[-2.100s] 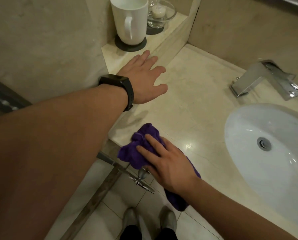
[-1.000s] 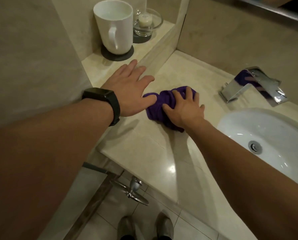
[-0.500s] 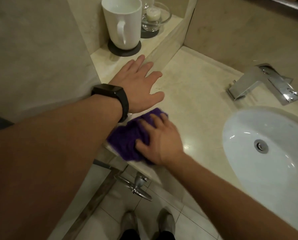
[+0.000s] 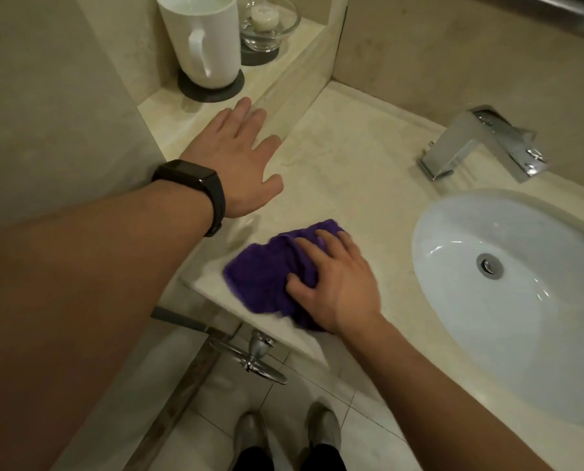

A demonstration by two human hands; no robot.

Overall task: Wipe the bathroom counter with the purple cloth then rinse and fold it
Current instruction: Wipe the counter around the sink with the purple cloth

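**Purple cloth pressed flat near the counter's front edge**

Purple and bunched, the cloth (image 4: 270,280) lies on the beige stone counter (image 4: 358,171), just left of the white oval basin (image 4: 521,300) and close to the counter's front edge. The right hand (image 4: 338,283) sits on top of it, palm down, fingers spread and pressing into the folds rather than gripping; the cloth's right part is hidden under the palm.

The left hand (image 4: 239,158) rests farther left of the basin, open and flat with fingers splayed, holding nothing, laid across the step where the counter meets a raised ledge (image 4: 168,107). A black band (image 4: 195,188) wraps that wrist.

On the ledge, well left of the basin and toward the wall, a white mug (image 4: 202,39) stands upright on a dark coaster (image 4: 212,90). Just beside it is a clear glass dish (image 4: 270,25) with a pale candle inside.

Behind the basin, a chrome faucet (image 4: 481,144) angles over its rim. Below the counter's edge, grey shoes (image 4: 284,433) stand on pale floor tiles.
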